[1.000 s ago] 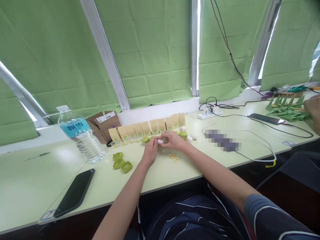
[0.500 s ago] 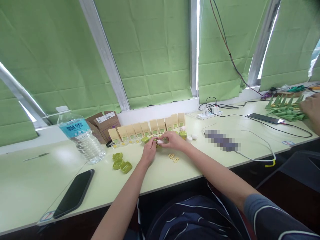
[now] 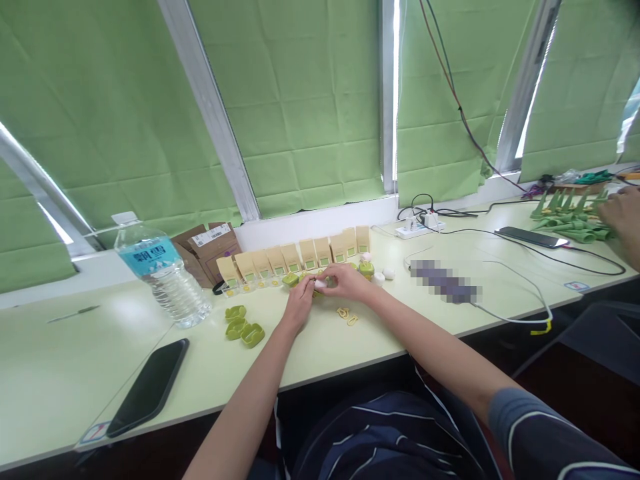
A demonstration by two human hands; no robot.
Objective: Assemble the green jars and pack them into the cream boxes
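My left hand (image 3: 300, 300) and my right hand (image 3: 345, 280) meet over the table. Between my right thumb and fingers is a small pale pink-white rounded piece (image 3: 321, 284). My left fingers are closed at its left side on something small and mostly hidden. Just behind the hands lies a green piece (image 3: 290, 279), and a green box-like piece (image 3: 366, 269) with a pinkish top stands to the right. Small white rounded pieces (image 3: 388, 274) sit beside it. Several green moulded shells (image 3: 252, 335) lie left of my hands. Thin yellow pieces (image 3: 351, 321) lie in front of my right hand.
Tan cards (image 3: 291, 258) stand in a row behind the hands. A water bottle (image 3: 163, 273), a cardboard box (image 3: 207, 250) and a black phone (image 3: 149, 387) are on the left. Rightward are a power strip (image 3: 419, 229), cables, another phone (image 3: 531, 237) and another person's hand (image 3: 623, 217).
My hands stay together at the same spot, with only slight finger movement around the pale piece. The other person's hand at the far right shifts slightly.
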